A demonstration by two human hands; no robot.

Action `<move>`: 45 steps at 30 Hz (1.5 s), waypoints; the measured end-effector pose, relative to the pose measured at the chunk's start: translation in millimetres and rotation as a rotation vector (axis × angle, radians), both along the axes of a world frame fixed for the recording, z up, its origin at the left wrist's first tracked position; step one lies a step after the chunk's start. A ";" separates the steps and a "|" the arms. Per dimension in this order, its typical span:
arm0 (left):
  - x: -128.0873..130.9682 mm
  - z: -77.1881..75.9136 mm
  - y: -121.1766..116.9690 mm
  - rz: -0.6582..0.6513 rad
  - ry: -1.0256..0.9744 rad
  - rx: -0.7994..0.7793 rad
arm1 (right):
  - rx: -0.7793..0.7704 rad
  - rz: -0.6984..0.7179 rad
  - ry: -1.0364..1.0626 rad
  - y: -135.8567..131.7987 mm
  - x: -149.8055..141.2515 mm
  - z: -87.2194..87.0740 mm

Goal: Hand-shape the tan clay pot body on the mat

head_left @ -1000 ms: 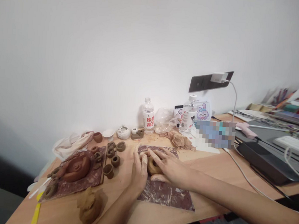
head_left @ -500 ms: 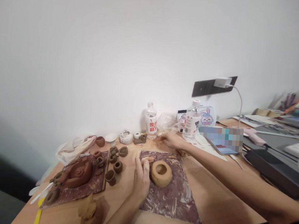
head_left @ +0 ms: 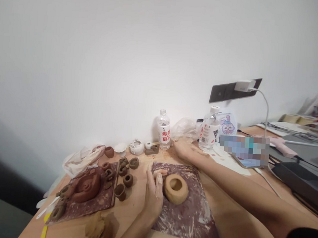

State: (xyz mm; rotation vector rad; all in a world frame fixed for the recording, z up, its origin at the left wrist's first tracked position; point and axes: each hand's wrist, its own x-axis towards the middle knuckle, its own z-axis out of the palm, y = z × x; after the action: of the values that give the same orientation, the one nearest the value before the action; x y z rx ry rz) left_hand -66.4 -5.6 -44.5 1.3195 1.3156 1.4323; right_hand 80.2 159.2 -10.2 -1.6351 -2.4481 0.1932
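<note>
The left hand (head_left: pixel 152 194) stands curled on its side, pinching a small clay strip (head_left: pixel 161 172) just beside the hollow clay ring (head_left: pixel 176 189) on the smeared mat (head_left: pixel 190 219); the right hand (head_left: pixel 184 149) lies flat past the mat's far edge, near a water bottle (head_left: pixel 209 131).

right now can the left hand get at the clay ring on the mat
Probably yes: the left hand lies right beside the clay ring on the mat, with nothing between them. Its fingers seem to hold a small clay piece.

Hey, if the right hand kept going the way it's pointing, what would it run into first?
Probably the water bottle with the red label: the right hand points left along the table toward its base. Depth is unclear, so the hand might pass just in front of it.
</note>
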 end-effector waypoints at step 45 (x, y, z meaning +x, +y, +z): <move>-18.8 12.9 17.0 0.125 -0.050 0.082 | 0.051 0.365 0.501 -38.7 4.3 -8.3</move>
State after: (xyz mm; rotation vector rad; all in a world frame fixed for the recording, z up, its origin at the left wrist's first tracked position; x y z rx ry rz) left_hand -85.3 11.4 -31.6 1.2642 1.3385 1.6096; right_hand 84.6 120.4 -18.5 -0.9528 -2.2962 0.5173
